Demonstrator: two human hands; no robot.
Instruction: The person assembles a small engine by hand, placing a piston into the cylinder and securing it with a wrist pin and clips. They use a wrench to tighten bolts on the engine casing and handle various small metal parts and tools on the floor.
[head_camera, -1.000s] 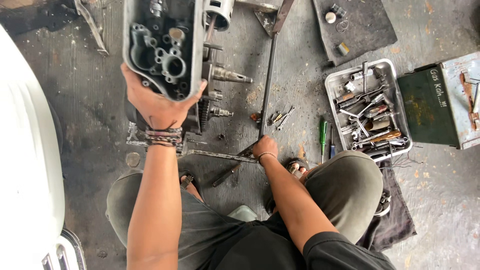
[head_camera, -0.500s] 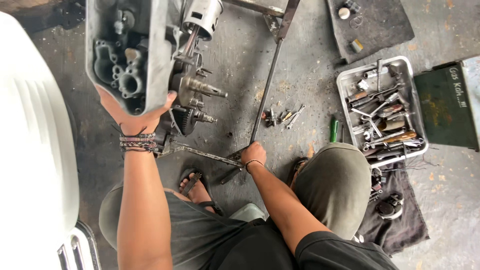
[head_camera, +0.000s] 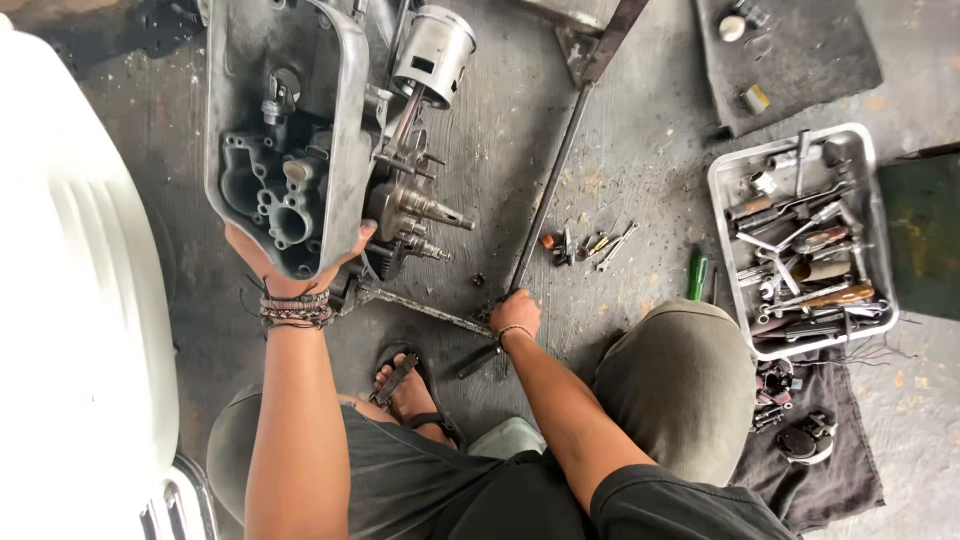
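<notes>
Below, both hands work a grey cast-metal engine casing (head_camera: 285, 130) over the concrete floor (head_camera: 640, 200).
Left hand (head_camera: 290, 265) grips the casing's lower edge; right hand (head_camera: 516, 316) closes round a long dark steel bar (head_camera: 553, 190).

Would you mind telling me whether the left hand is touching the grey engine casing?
Touching. The head view shows the left hand gripping the lower end of the engine casing, thumb and fingers wrapped over its bottom edge with no gap.
</notes>
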